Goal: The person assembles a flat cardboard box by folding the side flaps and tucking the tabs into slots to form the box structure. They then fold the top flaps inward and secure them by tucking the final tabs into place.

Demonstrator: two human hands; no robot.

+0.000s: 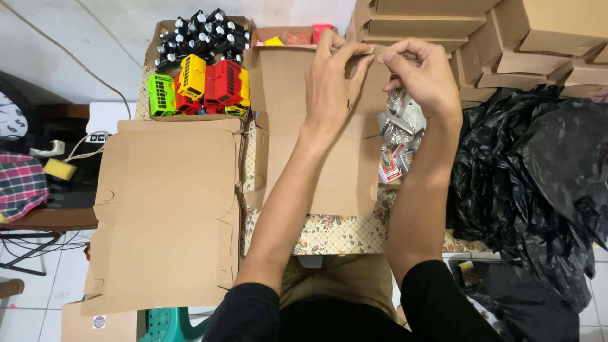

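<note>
A flat brown cardboard box blank point(316, 133) lies on a floral-covered table in front of me. My left hand point(332, 79) presses on its upper part, fingers at the top flap. My right hand point(424, 73) pinches the blank's top right corner flap, thumb and forefinger closed on the fold. Both forearms reach up from my black sleeves.
A stack of unfolded cardboard blanks point(168, 209) lies at left. Behind it, an open box holds coloured toy buses point(202, 85) and black pieces. Folded brown boxes point(506, 38) pile up at top right. Black plastic bags point(538, 183) fill the right. Shiny packets point(402, 123) sit beside the blank.
</note>
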